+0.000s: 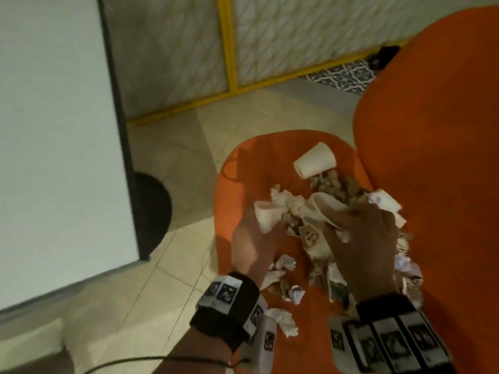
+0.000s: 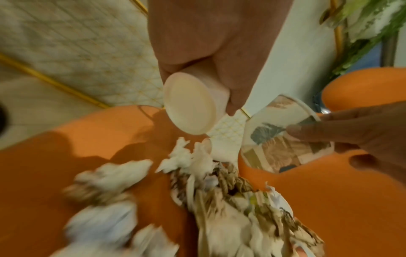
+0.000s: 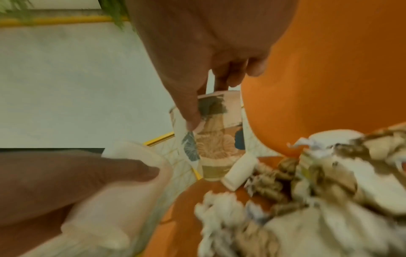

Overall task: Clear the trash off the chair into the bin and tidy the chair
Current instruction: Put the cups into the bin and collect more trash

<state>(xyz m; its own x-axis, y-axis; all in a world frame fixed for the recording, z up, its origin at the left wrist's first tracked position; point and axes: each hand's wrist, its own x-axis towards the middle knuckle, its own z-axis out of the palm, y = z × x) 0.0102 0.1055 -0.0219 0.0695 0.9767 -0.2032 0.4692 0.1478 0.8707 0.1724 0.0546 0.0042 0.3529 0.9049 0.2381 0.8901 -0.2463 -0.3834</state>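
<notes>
The orange chair seat [image 1: 243, 174] carries a heap of crumpled paper and torn scraps [image 1: 310, 238]. My left hand [image 1: 252, 236] grips a plain white paper cup [image 1: 266, 215] just above the seat's left side; in the left wrist view the cup's base [image 2: 190, 104] faces the camera. Beside it my right hand [image 1: 359, 230] pinches a floral-patterned paper cup [image 3: 216, 140] between thumb and fingers, also seen as the patterned cup [image 2: 279, 139] in the left wrist view. A second white cup [image 1: 314, 160] lies on its side at the far end of the seat.
The orange backrest [image 1: 432, 130] rises on the right. A white panel [image 1: 54, 130] stands to the left, with a dark round object [image 1: 154, 206] on the tiled floor behind it. A yellow-framed patterned screen [image 1: 229, 49] closes the far side.
</notes>
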